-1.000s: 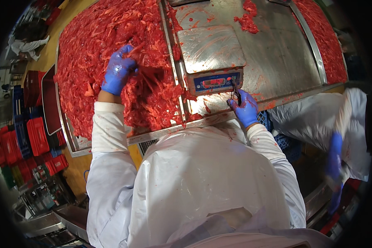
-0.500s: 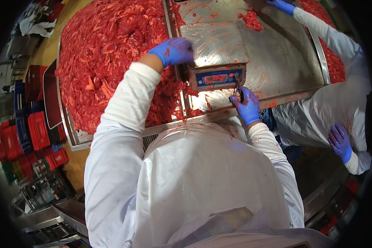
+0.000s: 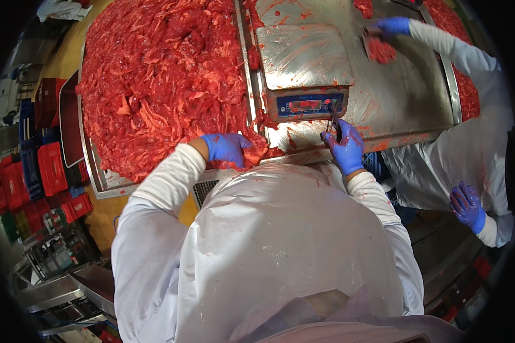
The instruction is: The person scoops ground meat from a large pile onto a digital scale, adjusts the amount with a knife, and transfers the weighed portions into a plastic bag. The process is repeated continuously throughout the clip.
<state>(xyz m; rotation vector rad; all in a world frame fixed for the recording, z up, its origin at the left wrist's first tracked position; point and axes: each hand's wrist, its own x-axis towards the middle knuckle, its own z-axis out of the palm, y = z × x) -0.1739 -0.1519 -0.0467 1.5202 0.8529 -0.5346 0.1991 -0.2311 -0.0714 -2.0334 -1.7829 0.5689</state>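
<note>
- Plainly, the left hand [image 3: 226,150] was at the near right corner of the meat pile [image 3: 154,86], its fingers curled in around a pale red lump of meat [image 3: 258,151] (the fingertips themselves were mostly hidden).
- That lump lay directly to the right of the left hand, close to the near end of the steel divider [image 3: 243,63]; the left hand was much the nearer of the two to it.
- From the lump, the scale [image 3: 304,54] lay far and to the right, beyond the divider, on the steel surface [image 3: 403,91], with its display panel along the near side.
- Just short of that panel's right end, the right hand [image 3: 347,150] was closed on a slim dark tool [image 3: 333,122]; its exact kind could not be told.
- The tool's long axis ran from near to far, its far end overlapping the panel in view, though whether they touched was unclear.
- Well to the far right, a co-worker's gloved hand [image 3: 392,26] reached over the surface beside a smaller clump of meat [image 3: 381,51].
</note>
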